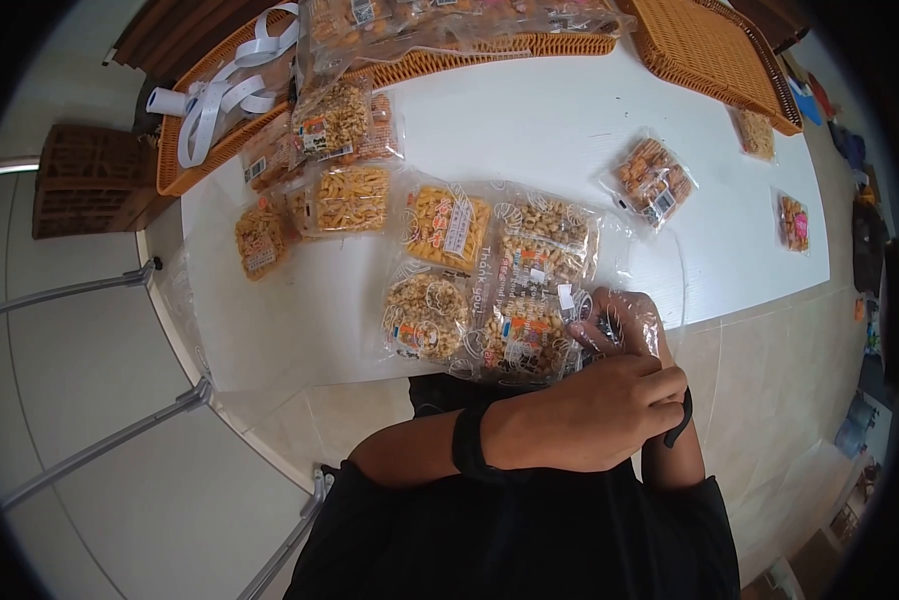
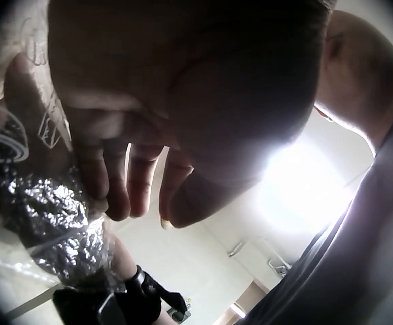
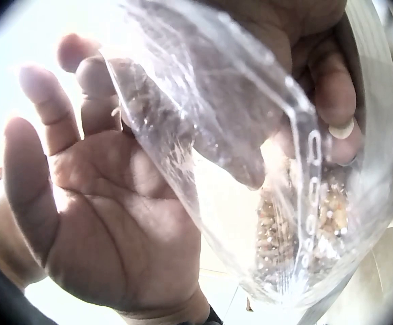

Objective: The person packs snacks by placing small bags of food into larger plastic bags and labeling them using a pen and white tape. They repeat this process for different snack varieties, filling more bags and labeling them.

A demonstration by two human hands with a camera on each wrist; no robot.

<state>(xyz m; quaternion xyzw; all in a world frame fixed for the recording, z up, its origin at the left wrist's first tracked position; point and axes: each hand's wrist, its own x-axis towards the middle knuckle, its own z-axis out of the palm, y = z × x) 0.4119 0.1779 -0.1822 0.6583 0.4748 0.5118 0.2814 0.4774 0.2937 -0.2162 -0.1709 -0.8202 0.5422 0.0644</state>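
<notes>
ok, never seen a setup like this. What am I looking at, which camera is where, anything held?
No machine: a person works bare-handed. The wide picture comes from a head-worn camera looking down; the other two from one camera on each wrist. On the white table lies a clear printed bag with snack packs inside; loose packs and wicker baskets are nearby. The right hand shows through clear plastic at the bag's right side; whether it grips isn't clear. The left hand crosses over beside it, fingers loosely bent, with nothing visibly held.

Takes in a white flat table [image 1: 529,110], pale beige floor tiles [image 1: 759,400], off-white panels [image 1: 79,350] crossed by grey metal rails [image 1: 104,445] at left, and glaring white light [image 2: 305,189].
</notes>
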